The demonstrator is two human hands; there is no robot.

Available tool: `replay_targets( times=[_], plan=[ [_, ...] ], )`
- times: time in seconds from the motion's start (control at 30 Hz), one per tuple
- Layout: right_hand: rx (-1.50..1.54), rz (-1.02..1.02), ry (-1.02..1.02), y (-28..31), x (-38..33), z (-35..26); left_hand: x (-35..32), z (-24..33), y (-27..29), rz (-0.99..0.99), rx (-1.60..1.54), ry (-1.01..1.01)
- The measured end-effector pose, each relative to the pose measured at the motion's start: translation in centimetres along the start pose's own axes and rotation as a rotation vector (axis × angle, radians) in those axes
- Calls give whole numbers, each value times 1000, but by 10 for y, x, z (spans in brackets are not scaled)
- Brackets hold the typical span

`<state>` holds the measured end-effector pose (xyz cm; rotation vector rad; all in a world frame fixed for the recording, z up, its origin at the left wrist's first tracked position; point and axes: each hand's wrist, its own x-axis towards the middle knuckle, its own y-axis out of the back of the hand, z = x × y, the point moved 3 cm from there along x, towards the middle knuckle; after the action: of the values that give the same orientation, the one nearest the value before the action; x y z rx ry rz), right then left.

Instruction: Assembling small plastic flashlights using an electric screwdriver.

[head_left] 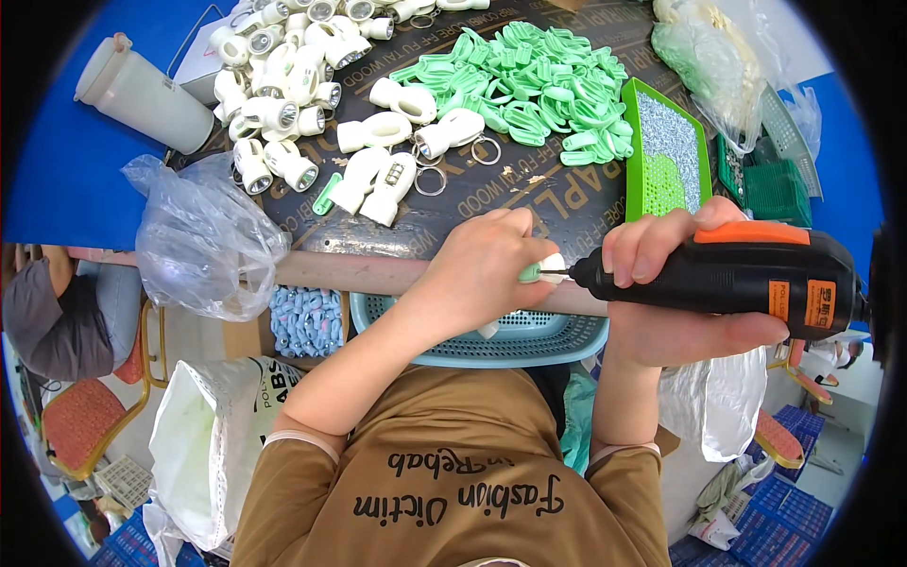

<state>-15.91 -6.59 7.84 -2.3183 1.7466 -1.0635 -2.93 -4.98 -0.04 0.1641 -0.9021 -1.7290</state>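
Observation:
My left hand [487,265] is closed round a small white flashlight, most of it hidden by the fingers, with a light green plastic piece [530,274] showing at the fingertips. My right hand [661,274] grips a black and orange electric screwdriver [746,279]. Its thin bit reaches left to the green piece; whether it sits in a screw is too small to tell. Beyond the left hand lie several white keyring flashlights [452,132], one with its battery side showing cells. Beside them is a single green piece [327,194].
A heap of light green pieces [539,80] lies at the back, and white flashlights [283,71] pile up at back left. A green tray [633,175] holds small screws. Below the table edge sits a blue basket [529,352]. A clear plastic bag [203,236] hangs at left.

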Motion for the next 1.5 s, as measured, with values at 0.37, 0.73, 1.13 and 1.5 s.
replay_targets(
  times=[0.37,0.73,1.13,1.5],
  plan=[
    [-37,1,35,-7,-2,4,2,4,4,-73,-13,54],
    [39,-162,104,-4,2,1,1,3,2,-62,4,38],
    [-127,-95,99,-8,1,-2,1,2,2,4,-20,22],
    [-132,-152,130,-9,-1,3,1,3,3,-52,-6,42]
  ],
)
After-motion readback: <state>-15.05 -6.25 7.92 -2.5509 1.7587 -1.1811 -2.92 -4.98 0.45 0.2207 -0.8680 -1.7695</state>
